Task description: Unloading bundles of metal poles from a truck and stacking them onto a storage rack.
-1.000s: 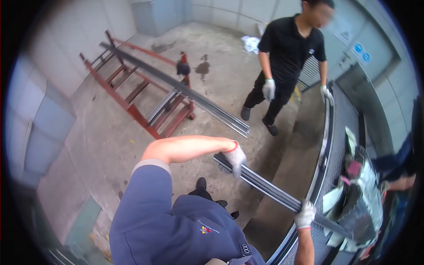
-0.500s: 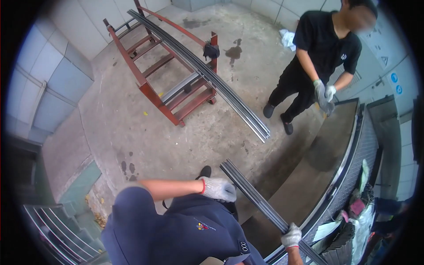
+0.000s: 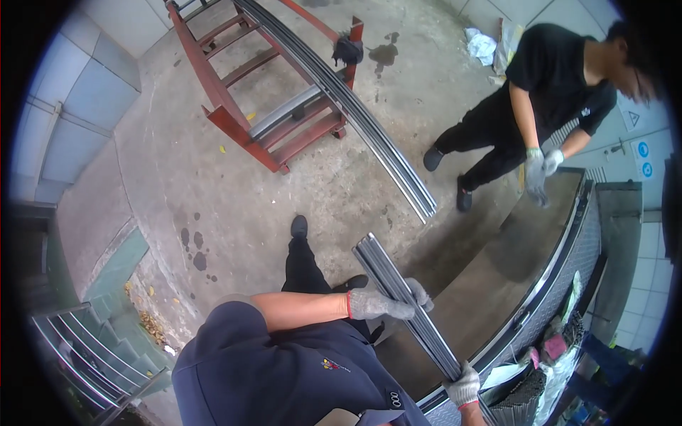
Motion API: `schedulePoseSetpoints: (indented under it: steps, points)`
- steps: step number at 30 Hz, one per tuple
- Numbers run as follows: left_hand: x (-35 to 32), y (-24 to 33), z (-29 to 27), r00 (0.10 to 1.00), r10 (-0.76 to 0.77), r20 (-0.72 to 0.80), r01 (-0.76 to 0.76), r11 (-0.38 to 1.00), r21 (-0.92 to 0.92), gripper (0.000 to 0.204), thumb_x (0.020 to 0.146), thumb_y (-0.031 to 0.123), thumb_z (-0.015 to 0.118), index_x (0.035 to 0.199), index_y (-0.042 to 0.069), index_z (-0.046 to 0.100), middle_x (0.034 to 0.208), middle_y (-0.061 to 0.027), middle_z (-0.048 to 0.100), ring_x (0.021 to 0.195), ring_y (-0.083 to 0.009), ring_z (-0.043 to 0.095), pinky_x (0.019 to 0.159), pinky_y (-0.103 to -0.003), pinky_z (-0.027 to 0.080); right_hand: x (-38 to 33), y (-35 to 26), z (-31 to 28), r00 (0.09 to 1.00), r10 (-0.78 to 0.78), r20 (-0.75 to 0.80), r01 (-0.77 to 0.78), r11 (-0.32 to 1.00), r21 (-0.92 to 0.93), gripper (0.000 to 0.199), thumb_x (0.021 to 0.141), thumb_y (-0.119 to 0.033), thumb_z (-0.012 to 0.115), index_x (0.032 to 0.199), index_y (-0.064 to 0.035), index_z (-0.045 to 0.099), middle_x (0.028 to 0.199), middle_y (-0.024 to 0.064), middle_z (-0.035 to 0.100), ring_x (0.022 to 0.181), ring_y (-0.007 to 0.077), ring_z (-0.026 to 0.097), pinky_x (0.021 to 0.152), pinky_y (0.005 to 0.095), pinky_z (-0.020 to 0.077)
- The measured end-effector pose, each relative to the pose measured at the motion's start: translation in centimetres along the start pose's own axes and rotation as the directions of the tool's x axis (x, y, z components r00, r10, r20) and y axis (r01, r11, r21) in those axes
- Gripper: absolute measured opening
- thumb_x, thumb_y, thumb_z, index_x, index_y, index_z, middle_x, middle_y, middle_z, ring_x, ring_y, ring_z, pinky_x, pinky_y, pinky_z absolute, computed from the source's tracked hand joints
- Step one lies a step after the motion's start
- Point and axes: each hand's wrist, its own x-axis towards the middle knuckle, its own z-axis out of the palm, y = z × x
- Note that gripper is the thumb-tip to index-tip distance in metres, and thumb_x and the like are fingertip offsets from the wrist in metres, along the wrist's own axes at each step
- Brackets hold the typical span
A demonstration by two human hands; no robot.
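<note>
Head view — metal bars (image 3: 429, 338) run through left hand (image 3: 380, 305) and right hand (image 3: 464, 385).

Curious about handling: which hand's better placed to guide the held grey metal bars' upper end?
Probably the white-gloved left hand: it wraps the bars nearer that end; the gloved right hand grips lower.

left hand (image 3: 380, 305) and right hand (image 3: 464, 385), both gloved, wrapped round some grey bars (image 3: 430, 341); more bars (image 3: 348, 106) on the red rack (image 3: 249, 69); they poke past its near end
</note>
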Motion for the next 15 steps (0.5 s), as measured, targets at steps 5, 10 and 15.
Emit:
schedulePoseSetpoints:
  steps: [5,10,15]
  points:
    - [0.2,6.1,-2.2,0.984,0.174,-0.042,-0.176,0.983,-0.050,0.025,0.089,0.019,0.077,0.111,0.012,0.066,0.121,-0.0087,0.067,0.120,-0.0223,0.062,0.102,-0.038,0.050,2.5,-9.0,-4.7,1.000,-0.003,0.017,0.002,0.998,0.065,0.046,0.064,-0.020,0.085,0.103,-0.0025,0.066,0.086,0.0196,0.073,0.080,0.0379,0.073,0.074,0.0426,0.0590]
    - [-2.4,12.3,-7.7,0.959,0.187,-0.213,-0.229,0.953,-0.197,0.029,0.089,0.014,0.074,0.115,0.007,0.067,0.114,-0.0124,0.072,0.112,-0.0274,0.069,0.101,-0.041,0.053,5.7,-19.2,-5.4,0.999,-0.035,0.025,0.034,0.999,0.036,0.044,0.067,-0.030,0.082,0.100,-0.0047,0.067,0.084,0.0187,0.073,0.081,0.0369,0.073,0.075,0.0429,0.0592]
    - [-6.5,22.2,-11.8,0.908,0.102,-0.408,-0.227,0.935,-0.273,0.022,0.090,0.016,0.072,0.110,0.005,0.069,0.110,-0.0125,0.072,0.111,-0.0312,0.068,0.102,-0.048,0.054,9.1,-30.0,-6.2,0.997,-0.072,0.035,0.071,0.996,0.047,0.045,0.067,-0.030,0.081,0.103,-0.0060,0.069,0.086,0.0188,0.074,0.084,0.0377,0.073,0.077,0.0433,0.0590]
